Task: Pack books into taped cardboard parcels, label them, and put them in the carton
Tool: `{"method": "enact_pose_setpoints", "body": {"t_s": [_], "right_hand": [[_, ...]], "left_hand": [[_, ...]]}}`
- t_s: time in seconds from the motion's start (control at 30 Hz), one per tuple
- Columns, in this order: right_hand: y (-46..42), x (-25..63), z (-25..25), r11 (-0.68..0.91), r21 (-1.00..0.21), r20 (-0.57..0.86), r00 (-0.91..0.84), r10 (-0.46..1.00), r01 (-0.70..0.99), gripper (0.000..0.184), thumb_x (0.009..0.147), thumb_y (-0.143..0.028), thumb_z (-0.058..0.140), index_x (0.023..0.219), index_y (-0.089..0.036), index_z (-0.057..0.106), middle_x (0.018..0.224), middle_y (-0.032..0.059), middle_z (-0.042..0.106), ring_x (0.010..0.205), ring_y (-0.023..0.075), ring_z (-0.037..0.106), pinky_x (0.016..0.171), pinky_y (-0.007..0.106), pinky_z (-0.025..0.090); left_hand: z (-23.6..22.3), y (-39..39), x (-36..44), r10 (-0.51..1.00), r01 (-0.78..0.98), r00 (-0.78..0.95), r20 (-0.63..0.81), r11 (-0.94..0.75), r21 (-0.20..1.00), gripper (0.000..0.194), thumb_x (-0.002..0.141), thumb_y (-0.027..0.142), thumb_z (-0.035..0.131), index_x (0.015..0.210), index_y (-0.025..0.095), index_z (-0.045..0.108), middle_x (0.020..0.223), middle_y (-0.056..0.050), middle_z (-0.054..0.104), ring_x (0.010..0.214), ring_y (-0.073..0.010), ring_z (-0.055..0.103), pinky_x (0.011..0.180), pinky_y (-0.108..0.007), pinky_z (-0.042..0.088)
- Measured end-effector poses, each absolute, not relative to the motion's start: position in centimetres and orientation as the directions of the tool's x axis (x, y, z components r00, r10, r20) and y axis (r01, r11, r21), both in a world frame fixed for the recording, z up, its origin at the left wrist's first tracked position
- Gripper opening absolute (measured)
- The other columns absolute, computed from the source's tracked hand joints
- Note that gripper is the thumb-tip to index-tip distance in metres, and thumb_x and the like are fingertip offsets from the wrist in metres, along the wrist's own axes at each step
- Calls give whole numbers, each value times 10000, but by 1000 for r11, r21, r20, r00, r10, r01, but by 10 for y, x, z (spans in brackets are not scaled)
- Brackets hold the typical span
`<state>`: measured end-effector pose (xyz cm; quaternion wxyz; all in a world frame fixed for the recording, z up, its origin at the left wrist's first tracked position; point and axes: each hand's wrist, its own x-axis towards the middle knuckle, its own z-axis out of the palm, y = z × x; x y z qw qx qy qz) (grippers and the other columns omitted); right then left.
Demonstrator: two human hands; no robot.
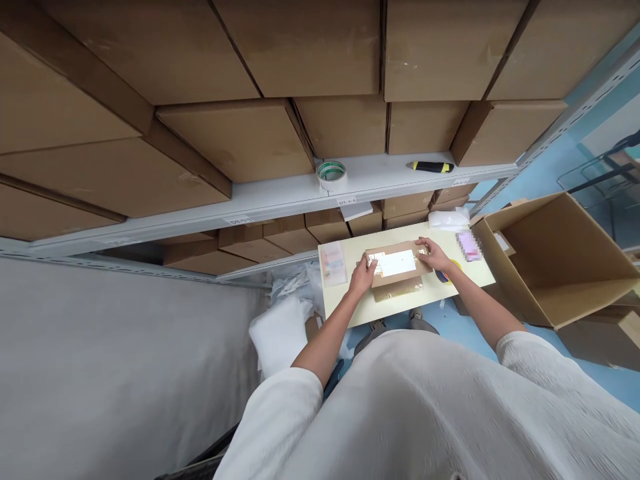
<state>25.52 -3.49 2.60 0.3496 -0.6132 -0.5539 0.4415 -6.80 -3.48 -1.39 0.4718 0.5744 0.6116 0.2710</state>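
The carton [407, 274], labelled and seemingly taped, is grasped by the left hand [363, 275] and right hand [434, 255], not yet released.

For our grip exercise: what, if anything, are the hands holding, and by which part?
A small cardboard box: the left hand holds its left end; the right hand touches its right end, though its grip is unclear.

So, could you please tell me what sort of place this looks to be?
Probably a stockroom or packing area: cardboard boxes line a grey shelf, a roll of tape sits near its edge, and the left hand holds a small taped box.
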Motion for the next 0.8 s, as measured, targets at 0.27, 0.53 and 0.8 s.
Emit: {"method": "enact_pose_setpoints", "body": {"t_s": [0.27, 0.53, 0.8], "right_hand": [[-34, 239, 10, -161, -915, -164, 22, 986, 371, 446, 804, -398, 700, 1231, -285, 642, 1511, 76, 629, 1424, 295, 564, 1284, 500, 383], [-26, 233, 15, -170, -890, -201, -30, 979, 422, 563, 841, -377, 669, 1395, -304, 598, 1478, 73, 647, 1393, 304, 565, 1260, 496, 418], [-30, 236, -4, -184, -873, -155, 101, 983, 451, 608, 884, -412, 683, 1457, -268, 541, 1482, 126, 623, 1367, 331, 594, 1185, 535, 499]], "left_hand": [[-28, -37, -68, 938, 458, 79, -338, 267, 848, 706, 1021, 682, 574, 1555, 220, 570, 1445, -175, 725, 1379, -368, 652, 1144, -482, 494], [-12, -36, -58, 999, 590, 4, -50, 38, 807, 619, 1063, 514, 557, 1590, 190, 532, 1664, -215, 515, 1596, -378, 423, 1312, -554, 333], [-6, -68, -15, 883, 752, 461, 85, -440, 492, 479, 1094, 340, 484, 1545, 248, 618, 1603, -151, 614, 1503, -351, 550, 1295, -571, 405]]}}
